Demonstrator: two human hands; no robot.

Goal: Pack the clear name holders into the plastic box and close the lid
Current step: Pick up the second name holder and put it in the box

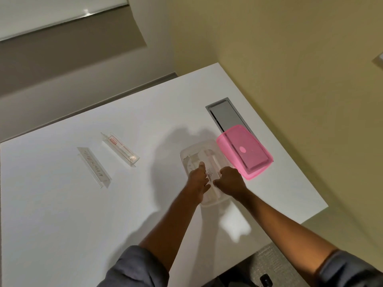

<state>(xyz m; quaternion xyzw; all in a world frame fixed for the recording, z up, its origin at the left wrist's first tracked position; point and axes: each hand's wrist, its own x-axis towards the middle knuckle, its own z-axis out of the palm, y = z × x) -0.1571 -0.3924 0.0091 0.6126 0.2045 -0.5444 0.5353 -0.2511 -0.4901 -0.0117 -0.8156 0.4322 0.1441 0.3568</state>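
Head view: task partway done. Clear plastic box (215, 200) sits open on the white counter (62, 214), right of centre. Both hands are in it, seating one name holder, the marked holder (211, 172), which has dark scribble on its face. Left hand (198, 180) has fingers mostly straight, pressing down on the holder's left side. Right hand (229, 180) has fingers curled, gripping the holder's right edge.

Left to do: two more holders lie on the counter well apart from the box, the red-label holder (121, 149) and the handwritten holder (94, 166), neither touched. Pink lid (244, 151) is off, lying just beside the box on its right, partly over a metal hatch (228, 114) set in the counter. So roughly one of three holders is going in and the lid is not yet on.

Hard to tell: clear on clear, so the box contents blur together; there may be another holder underneath. Hands hide the box's near half. Right fingertips are hidden.
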